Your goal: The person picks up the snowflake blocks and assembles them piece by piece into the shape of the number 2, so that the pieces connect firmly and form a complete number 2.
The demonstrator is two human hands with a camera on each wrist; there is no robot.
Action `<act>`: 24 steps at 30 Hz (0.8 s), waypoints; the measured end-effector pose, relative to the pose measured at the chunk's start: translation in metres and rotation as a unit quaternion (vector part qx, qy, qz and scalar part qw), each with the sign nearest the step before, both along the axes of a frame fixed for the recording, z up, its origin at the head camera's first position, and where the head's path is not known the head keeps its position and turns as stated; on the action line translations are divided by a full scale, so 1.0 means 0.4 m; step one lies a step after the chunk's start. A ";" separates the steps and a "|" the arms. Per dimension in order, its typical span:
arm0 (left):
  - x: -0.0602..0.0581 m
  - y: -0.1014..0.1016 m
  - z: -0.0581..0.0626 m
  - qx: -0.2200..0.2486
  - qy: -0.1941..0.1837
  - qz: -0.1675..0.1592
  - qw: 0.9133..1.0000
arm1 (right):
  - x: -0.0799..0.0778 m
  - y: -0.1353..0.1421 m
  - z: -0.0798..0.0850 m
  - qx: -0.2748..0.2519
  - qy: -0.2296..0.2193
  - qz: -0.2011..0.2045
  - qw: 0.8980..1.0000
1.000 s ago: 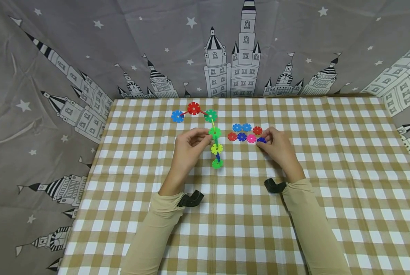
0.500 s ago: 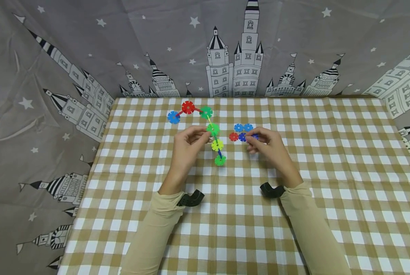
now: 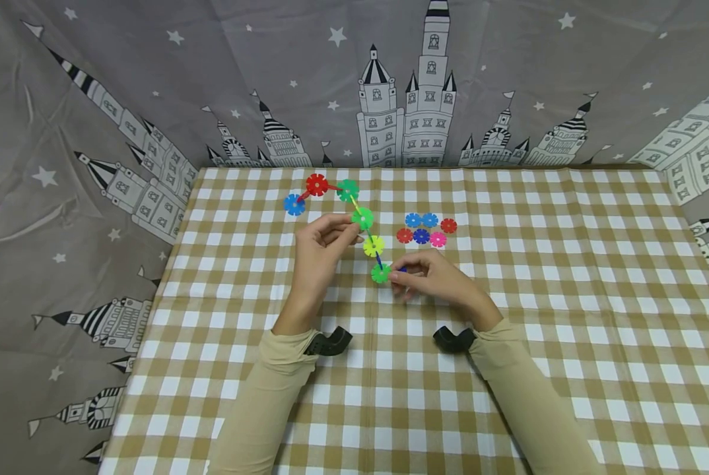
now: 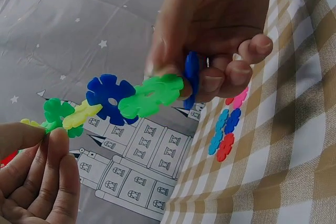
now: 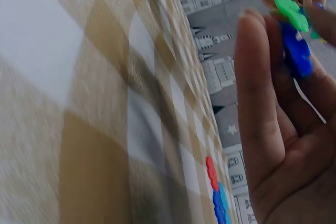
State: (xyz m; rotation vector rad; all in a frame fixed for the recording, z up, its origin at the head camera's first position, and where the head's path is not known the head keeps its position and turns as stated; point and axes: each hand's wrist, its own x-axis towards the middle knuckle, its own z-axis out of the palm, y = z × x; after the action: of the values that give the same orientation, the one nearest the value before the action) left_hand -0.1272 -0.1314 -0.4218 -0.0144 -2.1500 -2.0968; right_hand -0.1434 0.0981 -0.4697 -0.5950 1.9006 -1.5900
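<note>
My left hand (image 3: 321, 245) pinches a chain of notched plastic discs by a green disc (image 3: 362, 218) near its middle. Beyond it the chain runs through another green, a red disc (image 3: 317, 185) and a light blue disc (image 3: 294, 204). Toward me follow a yellow disc (image 3: 373, 246), a blue disc (image 4: 111, 98) seen edge-on from the head, and a green end disc (image 3: 381, 273). My right hand (image 3: 440, 276) pinches a loose dark blue disc (image 4: 191, 80) against or just beside that end disc; fingers partly hide it, so whether they interlock I cannot tell.
Several loose discs lie flat beyond my right hand, among them a pink disc (image 3: 438, 239), a red disc (image 3: 448, 225) and a light blue disc (image 3: 413, 220). A checked cloth (image 3: 390, 396) covers the table. A grey castle-print curtain (image 3: 307, 59) hangs behind it.
My right hand has carried a dark blue disc from the loose discs leftward and nearer me to the chain's end. My left hand has tilted the chain, its far end swinging left.
</note>
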 end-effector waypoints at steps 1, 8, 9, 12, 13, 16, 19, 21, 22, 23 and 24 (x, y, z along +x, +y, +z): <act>0.000 0.001 0.000 0.000 0.001 -0.002 1.000 | 0.001 -0.002 -0.002 -0.001 0.004 -0.007 1.000; 0.001 -0.004 0.004 -0.015 -0.008 -0.016 1.000 | 0.011 -0.018 -0.001 -0.013 0.043 -0.028 0.999; 0.001 -0.005 0.005 -0.018 -0.009 -0.019 1.000 | 0.013 -0.022 0.000 -0.015 0.049 -0.031 0.998; 0.002 -0.010 0.010 -0.026 -0.002 -0.031 0.999 | 0.020 -0.032 0.002 -0.022 0.060 -0.049 0.997; 0.002 -0.011 0.012 -0.033 0.003 -0.037 0.999 | 0.022 -0.035 0.002 -0.024 0.062 -0.060 0.996; 0.002 -0.011 0.014 -0.047 0.020 -0.058 0.997 | 0.028 -0.041 0.004 -0.035 0.073 -0.092 0.992; 0.002 -0.010 0.014 -0.056 0.034 -0.086 0.994 | 0.032 -0.046 0.007 -0.054 0.085 -0.116 0.988; 0.002 -0.008 0.014 -0.054 0.041 -0.101 0.993 | 0.035 -0.051 0.011 -0.066 0.093 -0.124 0.986; 0.003 -0.007 0.014 -0.054 0.042 -0.108 0.992 | 0.035 -0.052 0.011 -0.070 0.095 -0.126 0.985; 0.003 -0.006 0.015 -0.052 0.041 -0.113 0.991 | 0.036 -0.054 0.013 -0.074 0.098 -0.130 0.984; 0.002 -0.006 0.015 -0.050 0.039 -0.118 0.991 | 0.037 -0.055 0.013 -0.078 0.102 -0.133 0.983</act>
State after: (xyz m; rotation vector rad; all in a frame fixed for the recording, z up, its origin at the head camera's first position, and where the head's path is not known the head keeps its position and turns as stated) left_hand -0.1263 -0.1337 -0.4157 -0.3711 -2.3021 -2.0632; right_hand -0.1286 0.0761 -0.4645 -0.6086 2.0881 -1.9251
